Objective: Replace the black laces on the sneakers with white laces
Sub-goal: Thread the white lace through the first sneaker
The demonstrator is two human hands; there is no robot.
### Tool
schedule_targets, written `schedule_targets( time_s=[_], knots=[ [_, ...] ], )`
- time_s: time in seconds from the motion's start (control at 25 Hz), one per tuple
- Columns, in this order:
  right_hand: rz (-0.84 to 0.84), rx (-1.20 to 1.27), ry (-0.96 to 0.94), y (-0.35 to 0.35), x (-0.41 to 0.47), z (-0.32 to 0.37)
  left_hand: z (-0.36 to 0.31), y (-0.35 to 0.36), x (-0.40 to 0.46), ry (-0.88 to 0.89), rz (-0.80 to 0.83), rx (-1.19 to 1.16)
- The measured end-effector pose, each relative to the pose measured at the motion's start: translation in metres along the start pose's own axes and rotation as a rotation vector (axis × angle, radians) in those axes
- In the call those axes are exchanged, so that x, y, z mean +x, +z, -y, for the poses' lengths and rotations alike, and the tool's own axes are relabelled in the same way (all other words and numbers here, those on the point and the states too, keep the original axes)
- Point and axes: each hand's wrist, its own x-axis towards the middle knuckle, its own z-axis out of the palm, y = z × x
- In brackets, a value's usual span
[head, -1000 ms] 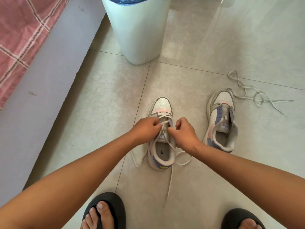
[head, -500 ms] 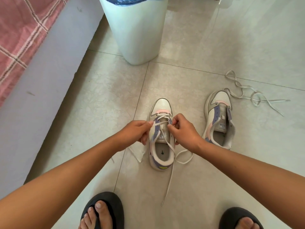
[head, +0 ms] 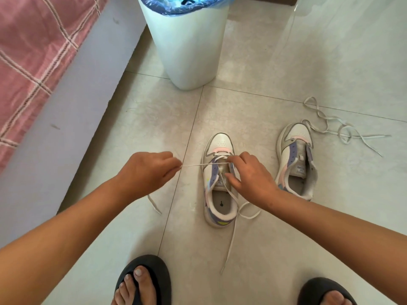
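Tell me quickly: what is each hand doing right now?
Left hand: pinches the white lace, pulled taut sideways from the sneaker.
Right hand: rests on the sneaker's tongue, fingers at the eyelets; grip unclear.

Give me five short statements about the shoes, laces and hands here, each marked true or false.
1. The left hand pulls a white lace sideways out of the near sneaker. True.
2. The other sneaker is fully laced. False: it shows no lace.
3. A loose lace lies on the floor beyond the other sneaker. True.
4. The right hand rests on the bin. False: it is on the near sneaker.
5. The person is barefoot. False: dark sandals.
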Motion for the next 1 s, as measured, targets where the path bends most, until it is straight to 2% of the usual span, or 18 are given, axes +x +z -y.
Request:
schedule_targets(
  time_s=[0.08,0.2,0.32,0.36,0.44,0.52,0.56,0.64,0.72,0.84,1.0],
  knots=[
    [0.003,-0.06,-0.042,-0.001,0.015,0.002,-0.001,0.003,-0.015,0.106,-0.101,0.142],
    [-0.074,-0.162,-0.283,-0.004,0.029,0.013,0.0,0.011,-0.03,0.136,-0.214,0.163],
    [-0.155,-0.228,-0.343,-0.012,0.042,0.017,-0.004,0.016,-0.029,0.197,-0.04,0.05],
    [-0.194,-0.235,-0.377,-0.013,0.045,0.017,-0.008,0.018,-0.022,0.156,0.017,-0.016],
    [-0.285,-0.288,-0.453,-0.011,0.048,0.016,-0.016,0.022,0.005,-0.148,0.089,-0.241],
    [-0.399,-0.326,-0.542,-0.009,0.049,0.015,-0.022,0.029,0.037,-0.515,0.222,-0.618],
    [-0.456,-0.294,-0.583,-0.009,0.049,0.016,-0.026,0.034,0.051,-0.618,0.283,-0.809],
    [-0.536,-0.202,-0.603,-0.013,0.051,0.015,-0.033,0.042,0.067,-0.696,0.35,-1.086],
    [-0.497,-0.083,-0.493,-0.016,0.053,0.014,-0.032,0.042,0.069,-0.733,0.352,-1.221],
    [-0.233,0.224,0.054,-0.018,0.058,0.007,-0.014,0.03,0.062,-0.728,0.323,-1.31],
    [-0.02,0.681,0.672,-0.021,0.075,-0.019,0.03,-0.001,0.04,-0.824,0.17,-1.394]
  ],
)
